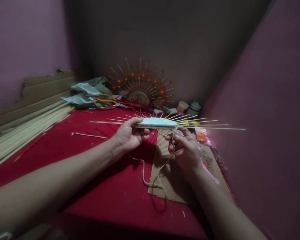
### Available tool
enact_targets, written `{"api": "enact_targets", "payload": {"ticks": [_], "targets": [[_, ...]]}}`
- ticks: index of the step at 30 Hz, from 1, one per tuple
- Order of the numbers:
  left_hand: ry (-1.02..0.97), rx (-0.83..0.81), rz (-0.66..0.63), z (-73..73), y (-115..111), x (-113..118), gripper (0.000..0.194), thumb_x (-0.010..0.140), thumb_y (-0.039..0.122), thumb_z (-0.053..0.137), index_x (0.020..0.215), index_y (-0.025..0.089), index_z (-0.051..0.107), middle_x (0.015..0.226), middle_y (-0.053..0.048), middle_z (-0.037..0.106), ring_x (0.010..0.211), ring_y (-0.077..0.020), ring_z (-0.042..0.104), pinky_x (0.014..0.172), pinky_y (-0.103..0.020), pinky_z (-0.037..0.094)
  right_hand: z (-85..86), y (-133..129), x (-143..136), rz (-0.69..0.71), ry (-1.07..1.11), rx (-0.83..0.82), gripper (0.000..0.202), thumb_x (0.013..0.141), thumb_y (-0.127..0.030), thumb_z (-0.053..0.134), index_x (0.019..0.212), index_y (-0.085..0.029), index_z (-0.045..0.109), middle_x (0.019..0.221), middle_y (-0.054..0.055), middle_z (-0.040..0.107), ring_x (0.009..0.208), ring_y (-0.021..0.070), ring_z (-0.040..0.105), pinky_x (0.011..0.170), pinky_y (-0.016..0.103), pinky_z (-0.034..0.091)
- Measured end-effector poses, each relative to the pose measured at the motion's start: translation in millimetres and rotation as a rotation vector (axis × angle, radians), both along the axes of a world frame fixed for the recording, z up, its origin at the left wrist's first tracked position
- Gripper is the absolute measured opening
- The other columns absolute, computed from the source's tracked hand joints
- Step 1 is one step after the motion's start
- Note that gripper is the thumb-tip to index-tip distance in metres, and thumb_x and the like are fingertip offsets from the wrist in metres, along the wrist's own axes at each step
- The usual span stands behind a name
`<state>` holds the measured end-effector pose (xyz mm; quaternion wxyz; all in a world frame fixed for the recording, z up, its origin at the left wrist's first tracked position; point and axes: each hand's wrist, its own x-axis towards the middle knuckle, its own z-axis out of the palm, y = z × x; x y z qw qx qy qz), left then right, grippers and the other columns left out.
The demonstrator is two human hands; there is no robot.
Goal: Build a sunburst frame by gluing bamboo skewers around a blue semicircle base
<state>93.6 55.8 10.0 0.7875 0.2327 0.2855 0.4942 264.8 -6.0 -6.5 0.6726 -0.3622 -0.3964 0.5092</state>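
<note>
My left hand [133,135] pinches the left end of a pale blue half-round board [160,122], thumb on top and fingers below. Thin wooden sticks [210,122] fan out from the board's far edge and to both sides. At the board's right corner, my right hand [185,146] is closed on a length of jute twine [173,141]. From there the twine hangs down in a loose loop over the cloth and a cardboard sheet. Some of the right fingertips are hidden behind the twine and the board.
A red cloth [110,180] covers the table, with a cardboard sheet [175,186] on it. Long pale sticks [32,130] lie left. Scissors [106,102] rest at the back before a fan-shaped decoration [140,81] with red flowers. Pink walls [270,133] stand close.
</note>
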Motion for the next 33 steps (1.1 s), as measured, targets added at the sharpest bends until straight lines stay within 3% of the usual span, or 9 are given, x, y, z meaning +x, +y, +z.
{"api": "enact_targets", "payload": {"ticks": [7, 17, 23, 28, 33], "targets": [[-0.032, 0.059, -0.080, -1.9, 1, -1, 0.008, 0.077, 0.017, 0.052, 0.078, 0.011, 0.058, 0.065, -0.009, 0.065, 0.042, -0.0127, 0.052, 0.041, -0.025, 0.042, 3.8, -4, -2, -0.012, 0.033, 0.035, 0.022, 0.070, -0.030, 0.062, 0.086, -0.020, 0.051, 0.062, -0.003, 0.059, 0.047, 0.0122, 0.057, 0.035, 0.020, 0.040], [0.015, 0.210, -0.198, -6.2, -2, 2, 0.024, 0.090, 0.029, 0.043, 0.086, 0.012, 0.059, 0.065, -0.009, 0.065, 0.042, -0.0151, 0.055, 0.035, -0.025, 0.042, -3.0, 2, 0, -0.036, 0.018, -0.013, 0.037, 0.075, -0.048, 0.062, 0.090, -0.015, 0.057, 0.065, 0.003, 0.066, 0.042, 0.0093, 0.051, 0.036, 0.020, 0.037], [0.033, 0.268, -0.260, -1.5, -8, 2, 0.036, 0.092, 0.034, 0.036, 0.091, 0.009, 0.062, 0.066, -0.011, 0.065, 0.042, -0.0179, 0.057, 0.035, -0.027, 0.043, -5.0, 8, 1, -0.104, 0.104, 0.005, 0.019, 0.070, -0.028, 0.068, 0.081, -0.015, 0.059, 0.066, 0.000, 0.063, 0.044, 0.0085, 0.052, 0.035, 0.020, 0.037], [0.091, 0.299, -0.312, 0.7, -7, -2, 0.049, 0.093, 0.043, 0.031, 0.084, 0.007, 0.064, 0.066, -0.014, 0.067, 0.046, -0.0200, 0.061, 0.038, -0.028, 0.045, -1.1, 9, 7, -0.124, 0.208, -0.111, 0.018, 0.067, -0.025, 0.065, 0.081, -0.016, 0.059, 0.058, -0.001, 0.063, 0.041, 0.0090, 0.051, 0.034, 0.019, 0.037], [0.149, 0.385, -0.295, -2.1, -9, -1, 0.045, 0.093, 0.040, 0.034, 0.088, 0.007, 0.064, 0.070, -0.015, 0.068, 0.047, -0.0187, 0.061, 0.039, -0.027, 0.046, 0.0, 10, 8, -0.140, 0.241, -0.150, 0.020, 0.065, -0.026, 0.067, 0.080, -0.017, 0.057, 0.055, -0.002, 0.062, 0.038, 0.0089, 0.051, 0.035, 0.019, 0.038]]}}
